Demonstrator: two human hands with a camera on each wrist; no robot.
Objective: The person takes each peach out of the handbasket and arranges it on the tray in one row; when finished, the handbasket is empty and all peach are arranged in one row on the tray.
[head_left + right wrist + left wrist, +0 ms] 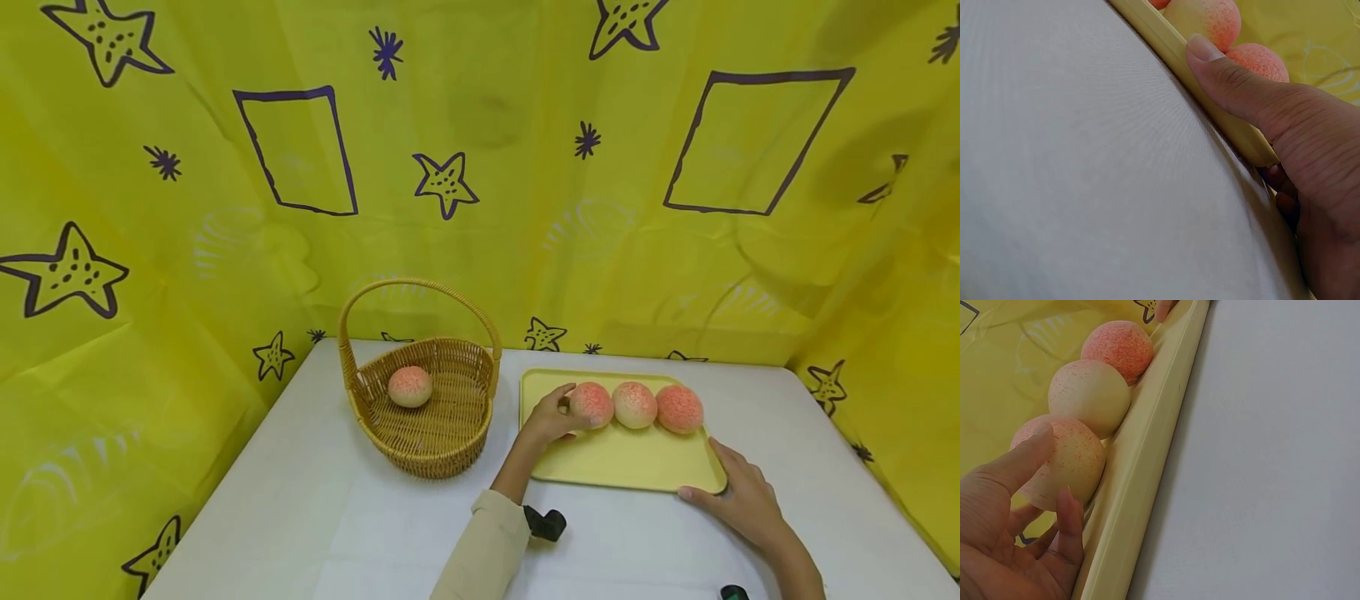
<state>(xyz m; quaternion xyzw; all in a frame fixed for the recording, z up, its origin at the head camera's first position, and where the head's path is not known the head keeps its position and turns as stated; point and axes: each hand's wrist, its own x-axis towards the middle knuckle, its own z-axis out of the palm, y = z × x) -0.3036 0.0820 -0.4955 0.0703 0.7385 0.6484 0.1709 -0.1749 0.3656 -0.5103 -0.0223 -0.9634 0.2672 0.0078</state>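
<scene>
Three pink-and-cream peaches stand in a row on a pale yellow tray [622,460]. My left hand [552,418] holds the leftmost peach [592,403], thumb on its near side and fingers curled about its left and lower side in the left wrist view. Beside it sit the middle peach [634,406] and the redder right peach [680,409]. At the tray's near right corner, my right hand [746,498] grips the rim. Its thumb [1222,75] lies along the front edge, while the other fingers pass behind the corner, partly hidden.
Left of the tray stands a wicker basket [446,454] with a tall arched handle, another peach [410,387] inside it. A white table [300,508] carries everything. Yellow patterned curtains [495,250] enclose the back and both sides.
</scene>
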